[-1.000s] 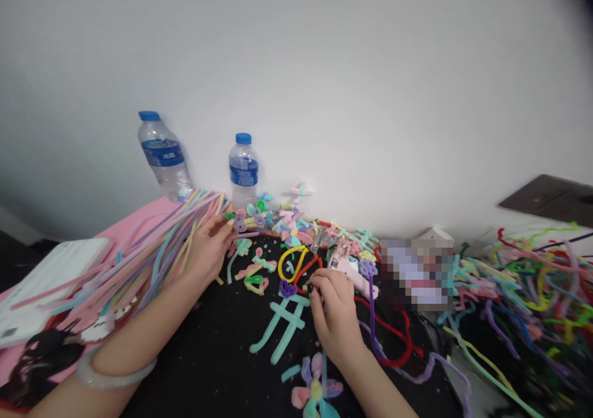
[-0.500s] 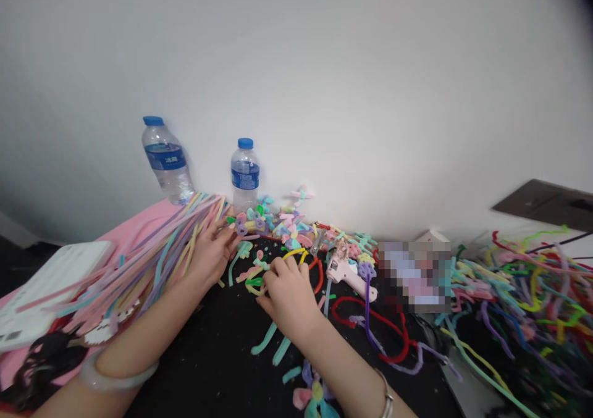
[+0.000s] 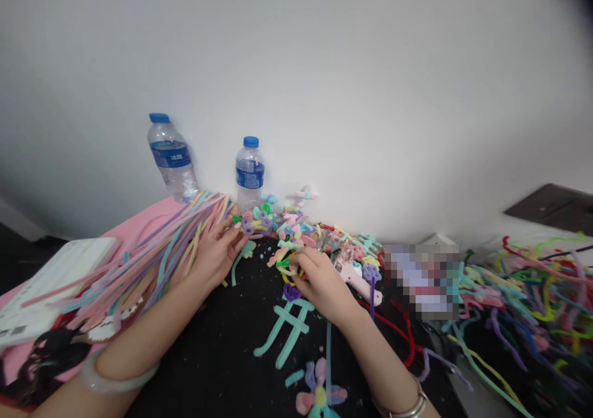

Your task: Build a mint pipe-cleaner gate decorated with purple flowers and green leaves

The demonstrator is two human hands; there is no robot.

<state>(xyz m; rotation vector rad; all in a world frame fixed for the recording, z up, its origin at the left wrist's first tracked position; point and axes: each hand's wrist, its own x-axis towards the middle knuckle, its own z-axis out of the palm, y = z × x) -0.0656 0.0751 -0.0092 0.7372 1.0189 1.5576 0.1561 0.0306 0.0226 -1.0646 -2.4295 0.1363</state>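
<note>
My left hand (image 3: pixel 217 254) rests at the right edge of a bundle of pastel pipe cleaners (image 3: pixel 173 245), its fingertips at a small purple and green flower piece (image 3: pixel 249 225). Its fingers are bent, and what they grip is too small to tell. My right hand (image 3: pixel 319 279) is closed by a green and yellow looped piece (image 3: pixel 283 263); its fingertips partly hide what they pinch. Below it lie a purple coil (image 3: pixel 291 292) and a mint-green crossed piece (image 3: pixel 291 326). A multicoloured flower (image 3: pixel 320 396) is near the front edge.
Two blue-capped bottles (image 3: pixel 172 158) (image 3: pixel 250 174) stand by the wall. A pink glue gun (image 3: pixel 361 282) lies right of my right hand. Tangled pipe cleaners (image 3: pixel 528 300) cover the far right. A white box (image 3: pixel 60 282) sits on the left.
My right hand has moved right, uncovering the purple coil and more of the mint-green piece. My left hand stays near the flower pieces. The view has shifted slightly.
</note>
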